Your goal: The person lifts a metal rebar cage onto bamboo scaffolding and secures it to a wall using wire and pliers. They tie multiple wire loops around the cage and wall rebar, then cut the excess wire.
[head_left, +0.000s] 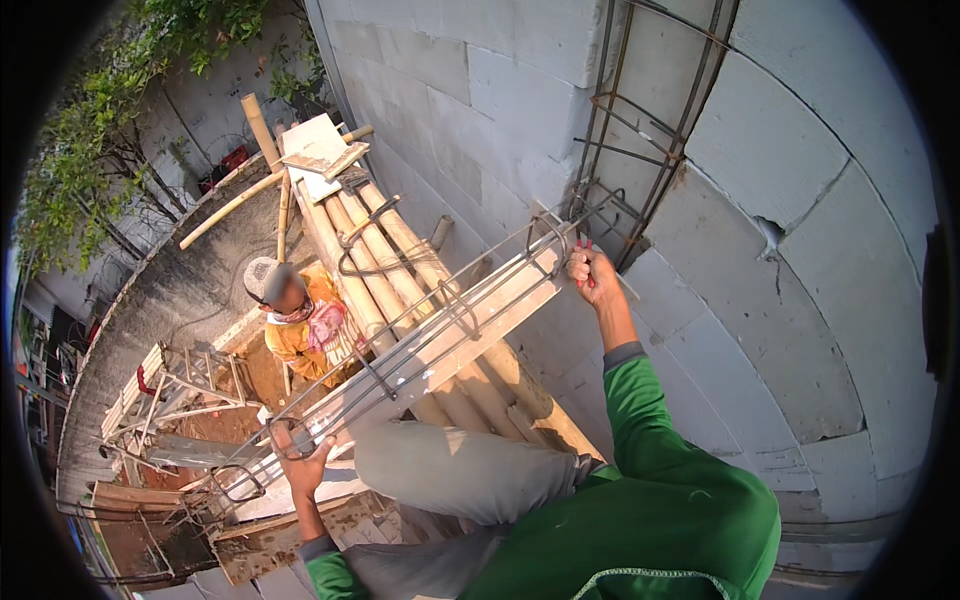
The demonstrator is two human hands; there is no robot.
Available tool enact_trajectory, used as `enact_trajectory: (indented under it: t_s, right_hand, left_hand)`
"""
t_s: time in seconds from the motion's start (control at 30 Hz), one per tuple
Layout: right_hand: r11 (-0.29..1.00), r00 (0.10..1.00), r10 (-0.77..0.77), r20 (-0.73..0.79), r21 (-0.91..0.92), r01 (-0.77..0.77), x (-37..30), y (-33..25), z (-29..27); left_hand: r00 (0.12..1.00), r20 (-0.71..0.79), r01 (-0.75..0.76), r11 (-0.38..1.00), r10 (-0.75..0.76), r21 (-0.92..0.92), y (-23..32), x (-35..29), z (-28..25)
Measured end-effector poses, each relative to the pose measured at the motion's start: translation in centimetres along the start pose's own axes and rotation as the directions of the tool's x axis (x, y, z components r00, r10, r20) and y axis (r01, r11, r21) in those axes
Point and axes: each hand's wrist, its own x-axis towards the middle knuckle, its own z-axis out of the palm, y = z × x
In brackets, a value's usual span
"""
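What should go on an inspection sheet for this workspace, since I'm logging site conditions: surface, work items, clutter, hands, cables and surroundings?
Surface: long pale board, running diagonally above bamboo poles.
Work items: rebar cage with stirrups, lying along the board; red-handled tool.
Clutter: loose board pieces atop the far ends of the poles.
Left hand: at the cage's lower end, against its bars; exact grip unclear.
Right hand: closed on the tool, at the cage's upper end.
Cables: nothing seen for certain.
Surroundings: grey block wall at right; co-worker in yellow below the cage; trees at upper left.
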Motion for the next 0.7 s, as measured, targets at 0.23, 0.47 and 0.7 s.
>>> enact_trajectory:
  t_s: [0.23, 0.47, 0.7]
  right_hand:
    - [0.998, 0.982, 0.013, 0.189, -0.069, 0.0, -0.7, -1.9, -1.0]
    - [0.986, 0.955, 0.105, 0.279, 0.097, -0.137, 1.1, -4.1, 0.0]
    - [0.994, 0.967, 0.047, 0.252, 0.084, -0.07, -0.8, -2.7, -2.8]
  left_hand:
    - [1.0, -0.004, 0.029, 0.998, -0.029, 0.057, -1.5, -0.1, 0.7]
    - [0.982, 0.085, 0.163, 0.985, -0.167, 0.052, -2.0, -0.6, 1.1]
    - [0.961, 0.201, 0.158, 0.975, -0.188, 0.157, -0.8, 1.3, 0.8]
